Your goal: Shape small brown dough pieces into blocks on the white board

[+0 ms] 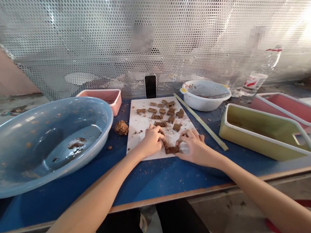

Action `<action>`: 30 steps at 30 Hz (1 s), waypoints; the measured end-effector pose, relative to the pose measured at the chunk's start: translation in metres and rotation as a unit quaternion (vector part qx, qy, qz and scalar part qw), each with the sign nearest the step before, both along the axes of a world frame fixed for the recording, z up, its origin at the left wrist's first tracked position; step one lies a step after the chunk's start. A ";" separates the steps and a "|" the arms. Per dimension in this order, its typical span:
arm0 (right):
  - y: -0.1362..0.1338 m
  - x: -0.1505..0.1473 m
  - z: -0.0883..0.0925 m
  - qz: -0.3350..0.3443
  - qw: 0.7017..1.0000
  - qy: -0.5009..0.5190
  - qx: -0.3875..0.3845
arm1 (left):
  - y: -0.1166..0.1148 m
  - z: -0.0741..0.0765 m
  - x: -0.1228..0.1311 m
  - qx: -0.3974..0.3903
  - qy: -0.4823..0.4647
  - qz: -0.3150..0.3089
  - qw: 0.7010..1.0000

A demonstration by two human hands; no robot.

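Note:
My left hand [154,139] and my right hand [191,145] are close together over the front of a white board [134,129]. Between them lies a small dark brown clay block [171,150]. My left fingers are curled with their tips at its left end, and my right thumb and fingers pinch its right end. Behind my hands, several small shaped clay pieces [177,127] and crumbs are spread over the board. A rough brown clay lump [121,127] sits on the blue table just left of the board.
A large blue basin [103,123] stands at left, beside a pink container [118,104]. A phone [150,86] leans behind the board. At right are a flat stick [202,123], white basin [202,104], green container [262,141], red container [292,108] and plastic bottle [253,83]. A perforated metal screen [103,35] runs behind.

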State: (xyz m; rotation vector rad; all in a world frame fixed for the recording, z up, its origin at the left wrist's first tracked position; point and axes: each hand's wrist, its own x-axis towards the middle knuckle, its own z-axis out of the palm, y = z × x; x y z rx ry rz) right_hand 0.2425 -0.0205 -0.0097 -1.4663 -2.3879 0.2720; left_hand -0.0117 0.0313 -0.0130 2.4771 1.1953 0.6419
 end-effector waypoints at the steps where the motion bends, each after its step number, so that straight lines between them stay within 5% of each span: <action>1: 0.000 0.000 0.000 0.003 1.000 -0.002 -0.001 | 0.000 0.000 0.000 -0.003 -0.003 -0.002 1.000; 30: -0.011 -0.008 0.011 0.025 0.999 -0.017 0.014 | -0.001 0.006 -0.002 0.033 -0.056 0.075 0.995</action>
